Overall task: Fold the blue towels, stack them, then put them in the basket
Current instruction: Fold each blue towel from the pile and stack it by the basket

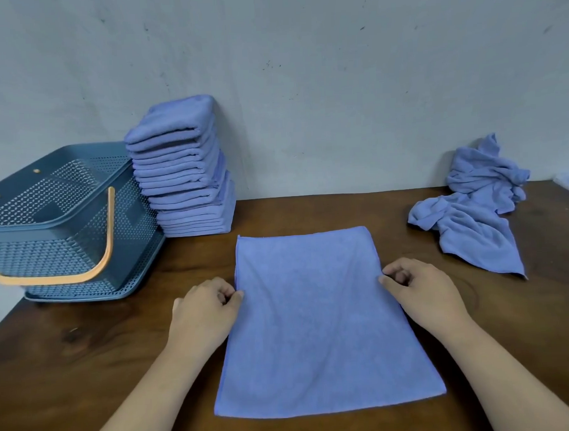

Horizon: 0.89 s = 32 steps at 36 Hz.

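In the centre of the frame a flat towel [314, 321] lay spread on the wooden table [87, 354], with its long side running away from the person. It was narrow and long, so perhaps it was already folded once, but I cannot be sure of this. The left hand [204, 311] held the left edge about half way along, with the fingers curled and the thumb pinching the cloth. The right hand [420, 291] did the same on the right edge, at nearly the same height in the frame. I think both hands took the towel at its middle line so that one half could be turned over the other evenly. A grip at matching points should keep the fold straight.

Left of centre and higher, a stack of folded towels [183, 174] stood against the wall [336, 82], its top shifted a little toward the left. Probably the wall gave support, since the stack was tall. Just left of it, touching or almost touching, stood the blue basket [50, 258] with its orange handle [110, 242] lowered toward the person. No towel showed inside it. At the right of the frame a heap of unfolded towels [475, 213] lay near the wall, well apart from the hands. In my judgement the folding was mostly done but not finished, and the basket step not yet begun.
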{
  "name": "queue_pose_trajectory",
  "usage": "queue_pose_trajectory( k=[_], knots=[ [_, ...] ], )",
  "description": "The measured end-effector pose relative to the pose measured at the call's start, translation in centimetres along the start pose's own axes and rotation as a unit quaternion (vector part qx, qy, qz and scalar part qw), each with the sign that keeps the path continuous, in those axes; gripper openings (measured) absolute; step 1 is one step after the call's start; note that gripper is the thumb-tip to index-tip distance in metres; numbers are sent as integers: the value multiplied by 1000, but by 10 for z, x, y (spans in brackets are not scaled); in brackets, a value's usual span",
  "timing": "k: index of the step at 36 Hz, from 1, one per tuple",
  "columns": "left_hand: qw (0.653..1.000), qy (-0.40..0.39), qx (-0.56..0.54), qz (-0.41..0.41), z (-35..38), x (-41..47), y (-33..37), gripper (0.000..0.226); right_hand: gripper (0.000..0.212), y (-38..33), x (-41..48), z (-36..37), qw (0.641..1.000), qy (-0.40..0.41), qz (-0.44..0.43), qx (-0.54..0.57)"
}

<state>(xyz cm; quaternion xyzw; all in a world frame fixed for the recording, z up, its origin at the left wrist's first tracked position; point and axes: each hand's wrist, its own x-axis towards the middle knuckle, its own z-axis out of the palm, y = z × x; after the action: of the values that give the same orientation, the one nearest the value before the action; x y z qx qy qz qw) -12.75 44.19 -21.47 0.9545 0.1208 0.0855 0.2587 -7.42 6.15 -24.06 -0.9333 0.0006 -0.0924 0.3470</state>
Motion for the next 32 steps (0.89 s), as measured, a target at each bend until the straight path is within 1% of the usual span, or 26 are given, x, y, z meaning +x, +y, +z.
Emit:
queue_pose_trajectory(
  k=[7,11,13,15,16,17,18,20,22,25,28,32],
  knots=[
    [1000,1,-14,-7,-1,0,-2,27,8,-2,-2,-2,1000,1,6,6],
    [1000,17,-13,13,2,1,-6,21,12,-6,-3,-4,1000,-2,-2,-4],
    [997,49,-16,48,3,3,-8,15,17,-6,-4,-5,1000,5,-22,-21],
    [990,78,4,118,5,5,-3,9,25,-9,-3,-2,996,27,-73,-30],
    [985,73,11,159,7,8,3,7,28,-13,-1,0,993,32,-109,-36],
    [979,53,13,194,10,10,10,9,29,-17,2,2,988,27,-147,-45],
    [976,23,7,216,13,14,19,15,28,-22,7,5,982,15,-180,-57],
    [973,-43,3,229,20,23,36,34,28,-34,23,12,975,-17,-206,-78],
    [969,-81,39,230,30,38,45,50,33,-41,42,17,979,-55,-182,-78],
    [971,-125,96,182,45,62,40,66,46,-37,63,26,977,-113,-146,-102],
    [967,-166,127,147,48,82,31,73,54,-27,71,33,973,-129,-139,-131],
    [959,-184,155,152,44,97,27,75,63,-23,78,34,961,-169,-121,-180]
  ],
)
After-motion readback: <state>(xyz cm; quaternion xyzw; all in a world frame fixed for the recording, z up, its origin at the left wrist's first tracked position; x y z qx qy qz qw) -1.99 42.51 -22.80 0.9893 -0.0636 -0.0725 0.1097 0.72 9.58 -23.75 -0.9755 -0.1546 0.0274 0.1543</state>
